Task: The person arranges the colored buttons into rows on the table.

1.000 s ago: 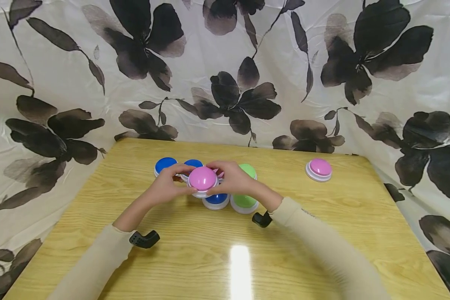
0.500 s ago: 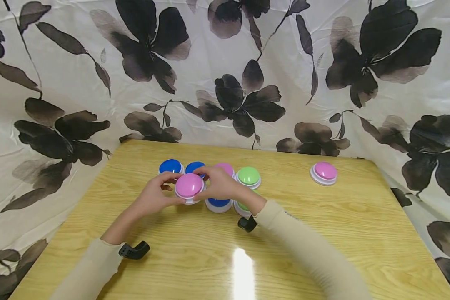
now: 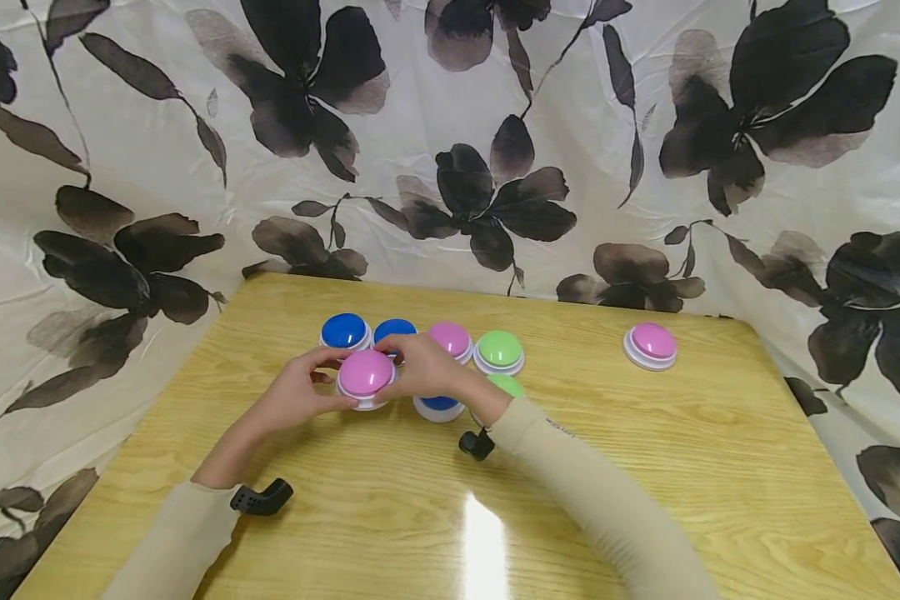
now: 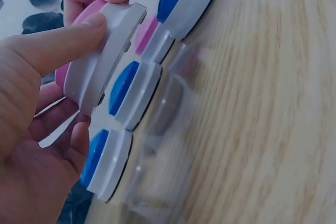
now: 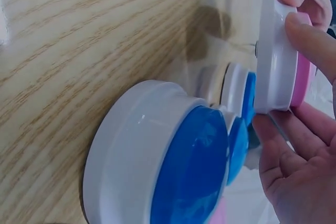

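Both hands hold a pink push button (image 3: 366, 372) with a round white base, one hand on each side. The left hand (image 3: 294, 390) pinches its left edge, thumb in front. My right hand (image 3: 429, 369) grips the opposite edge. In the left wrist view the white base (image 4: 102, 56) is lifted off the table. Behind it stand two blue buttons, one at the left (image 3: 344, 330) and one partly covered by the right fingers (image 3: 395, 330). Another blue button (image 3: 439, 404) sits just right of the held one, its top partly hidden by my right hand.
Along the back row are a second pink button (image 3: 450, 337) and a green button (image 3: 499, 347). Another green button (image 3: 506, 384) is mostly behind the right wrist. A lone pink button (image 3: 653, 340) stands far right on the wooden table (image 3: 607, 467). Floral cloth (image 3: 390, 100) hangs behind.
Both hands have carried the pink button leftward, from in front of the row's middle to in front of the blue pair. The back pink and green buttons have come into fuller view.
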Available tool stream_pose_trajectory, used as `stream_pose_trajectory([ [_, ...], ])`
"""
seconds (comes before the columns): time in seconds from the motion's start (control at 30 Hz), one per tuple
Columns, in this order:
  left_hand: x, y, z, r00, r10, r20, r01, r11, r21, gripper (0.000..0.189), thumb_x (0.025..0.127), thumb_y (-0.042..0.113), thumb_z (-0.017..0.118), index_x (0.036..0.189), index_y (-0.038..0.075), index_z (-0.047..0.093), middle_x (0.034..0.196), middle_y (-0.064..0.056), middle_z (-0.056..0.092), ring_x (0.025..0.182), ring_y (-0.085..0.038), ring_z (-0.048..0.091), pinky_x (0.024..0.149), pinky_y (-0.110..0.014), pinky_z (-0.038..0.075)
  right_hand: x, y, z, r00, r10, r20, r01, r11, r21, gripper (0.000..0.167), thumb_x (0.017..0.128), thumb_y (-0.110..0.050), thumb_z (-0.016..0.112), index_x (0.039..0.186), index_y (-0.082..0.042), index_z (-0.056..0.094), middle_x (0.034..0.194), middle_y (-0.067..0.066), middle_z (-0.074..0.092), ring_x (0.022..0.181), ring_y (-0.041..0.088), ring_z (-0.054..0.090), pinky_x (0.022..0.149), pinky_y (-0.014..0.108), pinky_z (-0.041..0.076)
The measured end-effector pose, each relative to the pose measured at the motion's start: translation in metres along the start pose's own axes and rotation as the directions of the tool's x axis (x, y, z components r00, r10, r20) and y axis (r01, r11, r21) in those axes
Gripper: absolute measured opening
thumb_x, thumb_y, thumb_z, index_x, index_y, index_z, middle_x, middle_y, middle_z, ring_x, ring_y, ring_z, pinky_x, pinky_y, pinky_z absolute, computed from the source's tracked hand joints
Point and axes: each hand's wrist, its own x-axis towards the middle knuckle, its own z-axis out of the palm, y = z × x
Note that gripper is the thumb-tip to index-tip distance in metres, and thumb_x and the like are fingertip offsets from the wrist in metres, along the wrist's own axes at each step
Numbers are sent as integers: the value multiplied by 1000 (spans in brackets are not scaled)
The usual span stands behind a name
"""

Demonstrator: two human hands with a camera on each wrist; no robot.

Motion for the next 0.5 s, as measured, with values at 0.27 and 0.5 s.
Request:
stream_pose_trajectory([
  [0.27,5,-8,6,1000,-3,28,4,1000,-19,70,74,23,87,133,6,55,126,-10,57,112,-28,53,92,-45,48,-1,4,1,1000,23,15,-23,1000,-7,70,71,-36,88,129,-9,60,120,1,63,100,17,59,81,20,48],
  [0.5,7,-11,11,1000,0,27,0,1000,0,70,73,25,87,132,6,55,124,-10,59,109,-27,55,89,-45,50,-1,10,5,998,51,21,-51,999,9,71,70,-37,88,129,-9,60,119,0,63,101,16,58,81,22,48],
])
